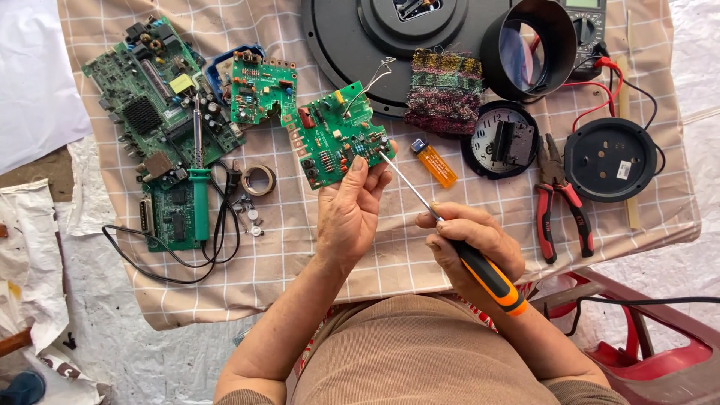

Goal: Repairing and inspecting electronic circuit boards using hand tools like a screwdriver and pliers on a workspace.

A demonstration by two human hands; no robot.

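Note:
My left hand (351, 214) holds a green circuit board (333, 135) up by its lower edge, thumb on its face, above the checked cloth (420, 255). My right hand (472, 244) grips a screwdriver (487, 276) by its orange and black handle. Its thin metal shaft runs up and left, and the tip touches the board's right edge near my left fingers. Two bare wires stick up from the top of the board.
Other green circuit boards (154, 97) and a green soldering iron (199, 195) lie at left. An orange lighter (435, 163), a small clock face (501, 139), red-handled pliers (556, 199), a round black base (609, 159), a black lens tube (529, 49) and a multimeter (589, 26) lie at right.

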